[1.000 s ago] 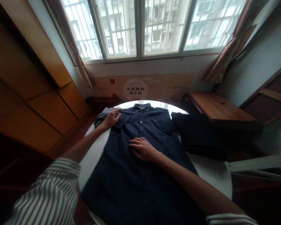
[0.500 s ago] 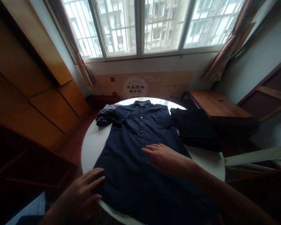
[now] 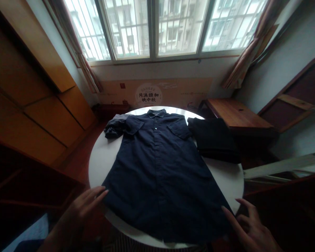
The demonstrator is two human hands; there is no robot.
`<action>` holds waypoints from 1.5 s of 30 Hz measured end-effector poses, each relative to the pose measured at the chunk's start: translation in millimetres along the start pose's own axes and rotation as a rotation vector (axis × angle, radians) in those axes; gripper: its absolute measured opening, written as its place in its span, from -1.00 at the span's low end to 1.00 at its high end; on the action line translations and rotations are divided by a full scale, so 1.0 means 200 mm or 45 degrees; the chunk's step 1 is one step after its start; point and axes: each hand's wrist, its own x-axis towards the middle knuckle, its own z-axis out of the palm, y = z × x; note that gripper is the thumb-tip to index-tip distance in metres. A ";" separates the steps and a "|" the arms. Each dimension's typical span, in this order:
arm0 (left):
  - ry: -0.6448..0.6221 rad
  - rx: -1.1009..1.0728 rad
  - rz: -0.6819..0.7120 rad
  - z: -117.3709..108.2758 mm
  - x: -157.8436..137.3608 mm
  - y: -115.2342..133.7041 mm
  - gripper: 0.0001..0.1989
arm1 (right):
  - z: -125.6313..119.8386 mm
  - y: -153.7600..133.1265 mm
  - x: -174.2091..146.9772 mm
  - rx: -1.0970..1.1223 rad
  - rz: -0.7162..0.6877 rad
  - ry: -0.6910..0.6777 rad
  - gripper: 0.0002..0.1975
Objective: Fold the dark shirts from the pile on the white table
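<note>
A dark navy short-sleeved shirt (image 3: pixel 157 168) lies spread face up on a round white table (image 3: pixel 101 164), collar at the far side and hem toward me. My left hand (image 3: pixel 81 208) is at the shirt's lower left side edge, fingers stretched out and a small gap between them, the tips touching or almost touching the cloth. Over at the lower right edge, my right hand (image 3: pixel 252 224) is open, thumb and forefinger spread apart beside the fabric. Whether the right fingertips touch the shirt I cannot tell.
A crumpled grey and dark garment (image 3: pixel 115 126) rests by the left sleeve. Folded black clothing (image 3: pixel 215 140) lies at the table's right. Beyond stand a wooden table (image 3: pixel 241 113) and the window (image 3: pixel 175 28); yellow-brown cabinets (image 3: pixel 52 119) line the left.
My right hand has moved from above the middle of the shirt out to its lower right edge. The left hand has stayed at the left edge, its fingers closer together. The view has shifted slightly.
</note>
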 end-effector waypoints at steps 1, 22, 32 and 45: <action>0.020 0.002 0.001 0.00 0.00 0.01 -0.49 | 0.01 -0.01 -0.01 0.051 0.059 -0.044 -0.37; 0.190 -0.269 -0.417 -0.03 0.03 0.10 -0.67 | -0.09 -0.09 -0.01 0.720 0.314 -0.198 -0.39; 0.035 -0.301 -0.146 0.00 -0.07 0.10 -0.48 | -0.03 -0.07 0.00 0.683 0.270 -0.304 -0.43; 0.165 -0.336 -0.375 -0.19 0.37 0.00 -0.72 | -0.05 -0.32 0.37 0.114 -0.479 -0.079 -0.60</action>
